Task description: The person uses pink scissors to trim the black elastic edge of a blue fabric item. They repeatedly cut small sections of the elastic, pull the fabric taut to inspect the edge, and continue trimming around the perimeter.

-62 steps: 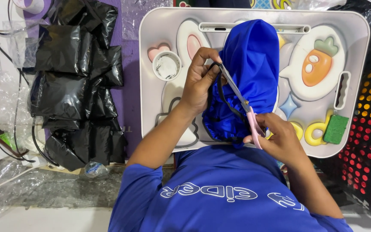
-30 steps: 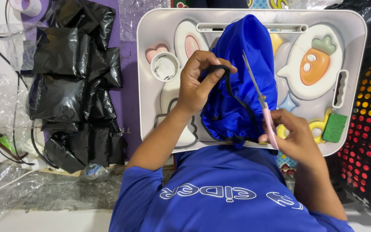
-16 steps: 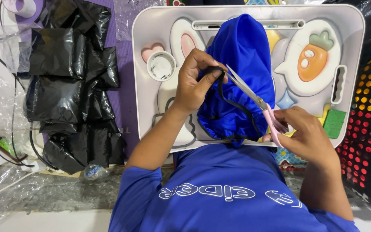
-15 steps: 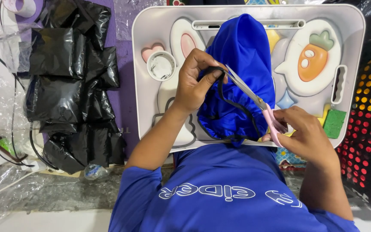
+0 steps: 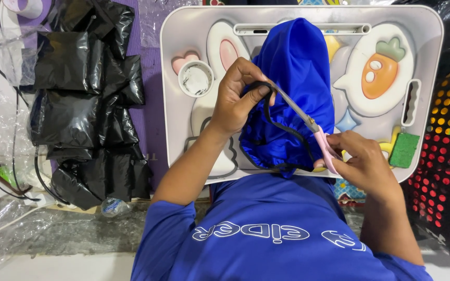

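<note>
my scissors [image 5: 308, 125] have tipped flatter; right hand [image 5: 363, 166] grips them, left hand [image 5: 238, 96] pinches the cord [image 5: 272, 117] over the grey tray [image 5: 183, 130].

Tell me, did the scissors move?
Yes. The scissors swung from upright to slanting, tips now toward the left hand, judged against the carrot.

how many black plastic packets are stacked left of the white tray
About 6, all in one overlapping pile on the purple mat left of the tray: two at top, two mid-pile, two at the bottom. Overlaps may hide more.
</note>
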